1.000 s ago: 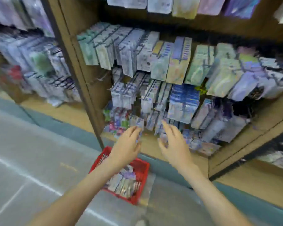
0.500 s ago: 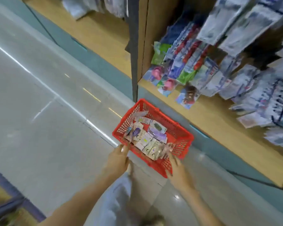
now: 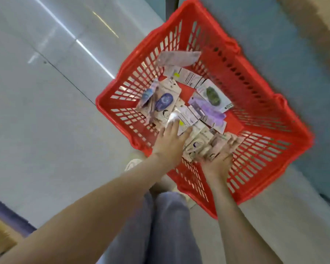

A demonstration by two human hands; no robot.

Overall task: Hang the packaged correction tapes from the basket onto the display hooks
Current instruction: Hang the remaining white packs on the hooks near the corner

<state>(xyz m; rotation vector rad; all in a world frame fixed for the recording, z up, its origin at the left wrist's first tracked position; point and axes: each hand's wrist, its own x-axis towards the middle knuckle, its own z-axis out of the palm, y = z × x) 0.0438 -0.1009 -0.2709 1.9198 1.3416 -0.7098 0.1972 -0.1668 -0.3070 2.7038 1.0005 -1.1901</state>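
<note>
A red plastic basket (image 3: 255, 77) stands on the floor below me. Several packaged correction tapes lie loose in it, among them a blue one (image 3: 167, 101) and a green one (image 3: 211, 94). My left hand (image 3: 168, 143) reaches over the near rim, its straight fingers touching the packs in the middle. My right hand (image 3: 220, 159) is inside the near side of the basket, fingers curled round a small stack of packs (image 3: 208, 144). No display hooks are in view.
Glossy grey floor tiles (image 3: 46, 111) spread to the left. The teal shelf base (image 3: 274, 25) and a wooden shelf edge (image 3: 324, 20) run behind the basket at upper right. My grey trouser legs (image 3: 160, 225) and a shoe (image 3: 132, 163) are directly below.
My view swung down from the hanging display to the basket. Both hands dropped from the shelf into the basket, and my right hand took hold of a stack of packs.
</note>
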